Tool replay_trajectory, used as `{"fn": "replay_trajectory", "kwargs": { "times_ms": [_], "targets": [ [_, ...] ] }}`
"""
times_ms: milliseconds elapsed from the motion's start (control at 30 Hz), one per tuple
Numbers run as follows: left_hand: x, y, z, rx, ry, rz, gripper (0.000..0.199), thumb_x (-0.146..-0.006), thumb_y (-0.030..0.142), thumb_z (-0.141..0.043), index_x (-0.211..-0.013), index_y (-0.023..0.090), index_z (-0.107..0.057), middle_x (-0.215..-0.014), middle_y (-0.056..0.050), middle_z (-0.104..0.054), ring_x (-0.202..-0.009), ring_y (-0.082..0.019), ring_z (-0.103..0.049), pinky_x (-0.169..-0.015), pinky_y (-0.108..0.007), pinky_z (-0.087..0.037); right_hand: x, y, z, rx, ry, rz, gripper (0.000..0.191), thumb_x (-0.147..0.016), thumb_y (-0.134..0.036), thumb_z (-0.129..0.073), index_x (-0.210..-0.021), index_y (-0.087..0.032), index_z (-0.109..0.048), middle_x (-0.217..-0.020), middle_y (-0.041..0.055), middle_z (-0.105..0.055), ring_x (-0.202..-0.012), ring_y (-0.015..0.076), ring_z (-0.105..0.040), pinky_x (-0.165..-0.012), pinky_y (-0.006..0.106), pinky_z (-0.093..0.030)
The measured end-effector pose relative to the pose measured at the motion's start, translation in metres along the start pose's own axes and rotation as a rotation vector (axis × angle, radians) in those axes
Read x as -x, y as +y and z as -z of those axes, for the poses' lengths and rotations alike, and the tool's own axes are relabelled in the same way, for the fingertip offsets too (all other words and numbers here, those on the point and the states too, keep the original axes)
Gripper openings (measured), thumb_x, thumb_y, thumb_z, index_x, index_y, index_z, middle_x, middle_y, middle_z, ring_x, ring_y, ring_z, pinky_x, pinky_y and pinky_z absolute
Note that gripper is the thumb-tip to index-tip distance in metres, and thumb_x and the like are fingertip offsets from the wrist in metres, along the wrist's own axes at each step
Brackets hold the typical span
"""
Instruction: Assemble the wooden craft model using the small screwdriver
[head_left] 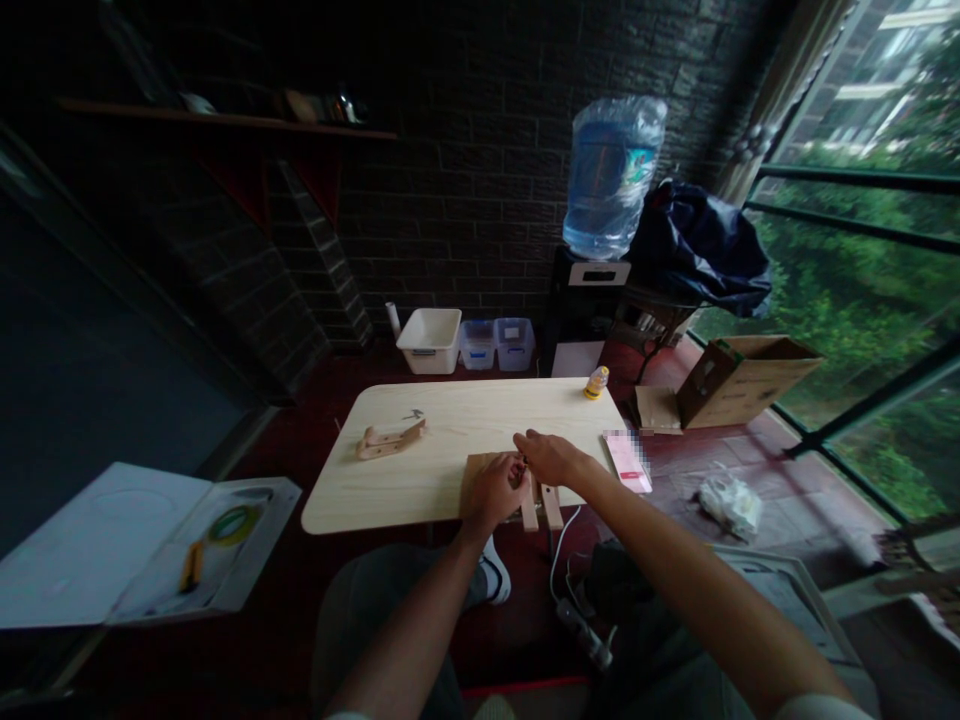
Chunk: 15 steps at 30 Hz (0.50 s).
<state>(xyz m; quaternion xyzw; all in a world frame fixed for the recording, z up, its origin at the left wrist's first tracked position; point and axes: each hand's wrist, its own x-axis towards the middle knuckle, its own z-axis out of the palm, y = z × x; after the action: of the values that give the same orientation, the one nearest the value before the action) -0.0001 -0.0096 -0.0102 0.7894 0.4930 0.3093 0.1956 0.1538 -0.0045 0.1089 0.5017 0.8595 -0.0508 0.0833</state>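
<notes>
At the front edge of the pale wooden table, my left hand (495, 488) lies over a brown wooden board (474, 478), its fingers curled toward my right hand. My right hand (551, 457) is closed in a pinch just beside it, and the fingertips of both hands meet. Whatever is between the fingers is too small and hidden to make out. Below my right hand, two narrow wooden strips (553, 508) stick out past the table edge. Farther left on the tabletop lies a wooden frame-like part (390, 440) with holes in it.
On the table (337, 505) are small dark metal pieces (413, 414), a yellow-capped bottle (596, 383) and a phone (628, 462) at the right edge. An open white case (247, 540) sits at left. A white cable (559, 560) hangs near my legs.
</notes>
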Motion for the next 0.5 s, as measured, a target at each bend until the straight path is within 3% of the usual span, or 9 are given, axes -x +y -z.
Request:
{"fn": "replay_trajectory", "kwargs": {
  "times_ms": [300, 500],
  "targets": [
    [0.001, 0.005, 0.002, -0.023, -0.005, 0.031, 0.014, -0.085, 0.026, -0.065, -0.098, 0.023, -0.064, -0.097, -0.004, -0.068, -0.087, -0.018, -0.063, -0.084, -0.031, -0.049, 0.002, 0.003, 0.004, -0.025, 0.000, 0.024, 0.030, -0.094, -0.021, -0.052, -0.124, -0.016, -0.057, -0.121, 0.0157, -0.067, -0.103, 0.0246, -0.069, -0.082, 0.032, -0.054],
    [0.002, 0.000, -0.002, 0.008, 0.019, 0.008, 0.013, -0.087, 0.027, -0.064, -0.099, 0.022, -0.064, -0.097, -0.003, -0.068, -0.088, -0.017, -0.063, -0.085, -0.030, -0.049, 0.006, 0.001, 0.008, 0.002, 0.003, -0.075, 0.031, -0.104, -0.032, -0.040, -0.126, -0.016, -0.054, -0.115, 0.0177, -0.071, -0.104, 0.0270, -0.071, -0.082, 0.036, -0.055]
  ]
}}
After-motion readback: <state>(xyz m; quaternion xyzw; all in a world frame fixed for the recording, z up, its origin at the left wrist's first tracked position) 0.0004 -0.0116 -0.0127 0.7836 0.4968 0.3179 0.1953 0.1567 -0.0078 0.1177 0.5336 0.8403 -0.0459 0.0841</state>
